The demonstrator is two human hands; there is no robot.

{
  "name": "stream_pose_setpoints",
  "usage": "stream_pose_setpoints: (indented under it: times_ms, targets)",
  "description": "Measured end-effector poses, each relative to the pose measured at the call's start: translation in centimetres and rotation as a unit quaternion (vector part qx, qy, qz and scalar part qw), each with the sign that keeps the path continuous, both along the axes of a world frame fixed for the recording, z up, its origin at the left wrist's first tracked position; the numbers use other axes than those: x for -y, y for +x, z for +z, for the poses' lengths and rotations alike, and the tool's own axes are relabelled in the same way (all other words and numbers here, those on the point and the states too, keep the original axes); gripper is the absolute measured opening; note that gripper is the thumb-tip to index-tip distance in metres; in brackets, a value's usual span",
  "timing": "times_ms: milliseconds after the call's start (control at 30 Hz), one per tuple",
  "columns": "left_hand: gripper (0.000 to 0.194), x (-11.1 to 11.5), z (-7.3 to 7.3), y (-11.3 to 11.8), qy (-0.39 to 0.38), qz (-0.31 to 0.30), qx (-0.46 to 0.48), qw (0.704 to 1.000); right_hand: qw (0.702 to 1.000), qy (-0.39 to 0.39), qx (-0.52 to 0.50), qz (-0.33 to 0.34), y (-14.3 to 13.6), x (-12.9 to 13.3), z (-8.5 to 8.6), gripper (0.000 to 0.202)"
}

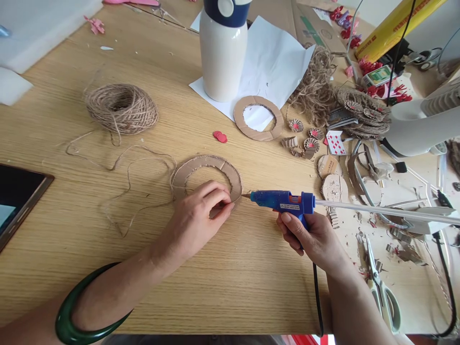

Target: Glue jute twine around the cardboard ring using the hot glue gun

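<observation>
My left hand [204, 215] pinches the near right part of a cardboard ring [183, 177] lying on the table. Twine runs along the ring's outer edge, and a loose strand of twine [131, 191] trails off to the left, towards a ball of jute twine [124, 109]. Wrapped around the handle of a blue hot glue gun [282, 201] is my right hand [309, 235]. The gun's nozzle points left, at or very near the ring's right edge; I cannot tell whether it touches. A long clear glue stick [381, 211] sticks out of its back.
A second cardboard ring [247, 127] lies on white paper [266, 52] beside a white bottle [223, 57]. Red paper discs [220, 137] lie nearby. Scissors [383, 292], cardboard scraps and a twine heap [314, 81] crowd the right. A phone [21, 206] lies far left.
</observation>
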State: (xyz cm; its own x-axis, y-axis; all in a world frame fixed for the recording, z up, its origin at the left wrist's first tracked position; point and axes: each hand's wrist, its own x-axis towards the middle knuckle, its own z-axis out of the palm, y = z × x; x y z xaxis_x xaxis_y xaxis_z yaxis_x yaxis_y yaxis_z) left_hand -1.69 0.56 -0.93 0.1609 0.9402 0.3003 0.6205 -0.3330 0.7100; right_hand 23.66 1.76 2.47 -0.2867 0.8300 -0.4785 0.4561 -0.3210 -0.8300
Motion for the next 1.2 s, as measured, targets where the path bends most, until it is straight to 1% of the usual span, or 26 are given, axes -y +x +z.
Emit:
stream_pose_setpoints:
  times_ms: [100,300,433,700,867,1033,1200]
  targets:
    - [0.008,0.17,-0.14,-0.02,-0.005,0.0,-0.006,1.0,1.0,0.005,0.003,-0.002,0.09,-0.02,-0.17,0.052]
    - [0.009,0.2,-0.27,0.06,-0.013,-0.006,-0.002,1.0,1.0,0.001,-0.007,-0.006,-0.2,-0.17,0.2,0.056]
    - [0.009,0.17,-0.21,0.1,-0.015,-0.005,0.001,1.0,1.0,-0.001,-0.013,-0.002,-0.22,-0.12,0.08,0.055]
    - [0.011,0.17,-0.33,0.1,-0.014,-0.005,0.009,1.0,0.998,0.027,0.047,0.022,0.1,0.09,0.3,0.054]
    - [0.01,0.18,-0.25,0.09,-0.028,-0.005,0.005,1.0,0.999,0.023,0.029,0.0,0.17,0.04,0.2,0.054]
    - [0.008,0.19,-0.34,0.07,-0.024,-0.006,0.007,1.0,0.998,0.041,0.049,0.016,0.45,0.07,0.31,0.053]
    - [0.007,0.17,-0.38,0.08,-0.021,-0.006,0.007,1.0,0.998,0.037,0.051,0.01,0.37,-0.05,0.4,0.053]
